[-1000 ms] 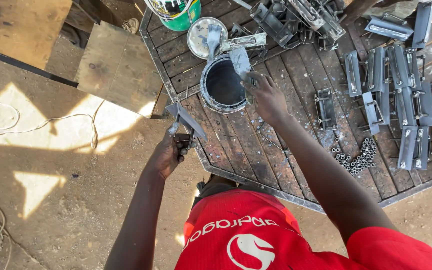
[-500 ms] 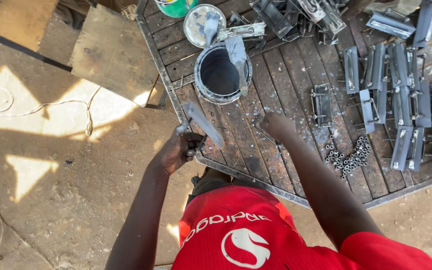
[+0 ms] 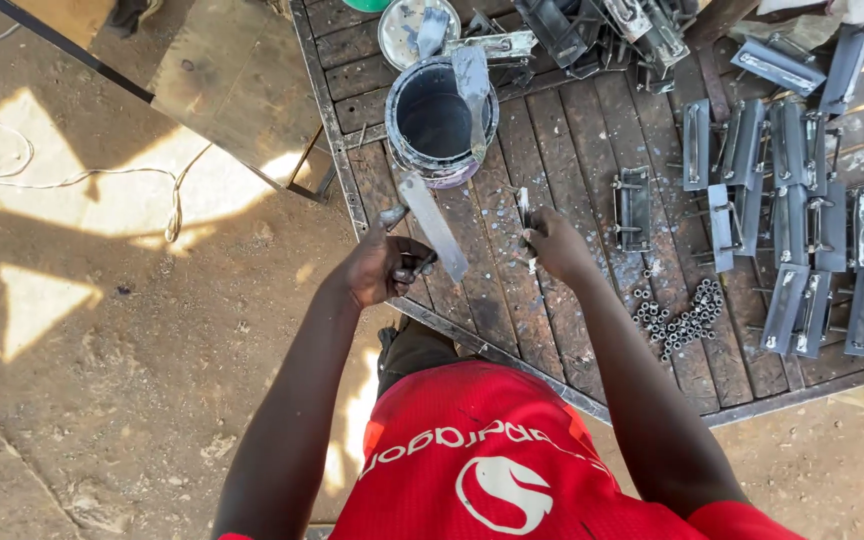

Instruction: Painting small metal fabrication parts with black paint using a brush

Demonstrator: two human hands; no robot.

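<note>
Holding metal strip [image 3: 434, 225], paint can [image 3: 439, 118] w/ scraper [image 3: 473, 85]

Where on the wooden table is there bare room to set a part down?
The bare planks lie between the right hand and the single bracket, and on up toward the paint can. The near edge below the pile of nuts is also free. The right side is crowded with rows of grey brackets; the far edge is cluttered too.

An outdoor metal workshop; plank worktable [image 3: 592, 150], paint tin [image 3: 439, 120], rows of grey brackets [image 3: 802, 230], dirt floor [image 3: 102, 330].
</note>
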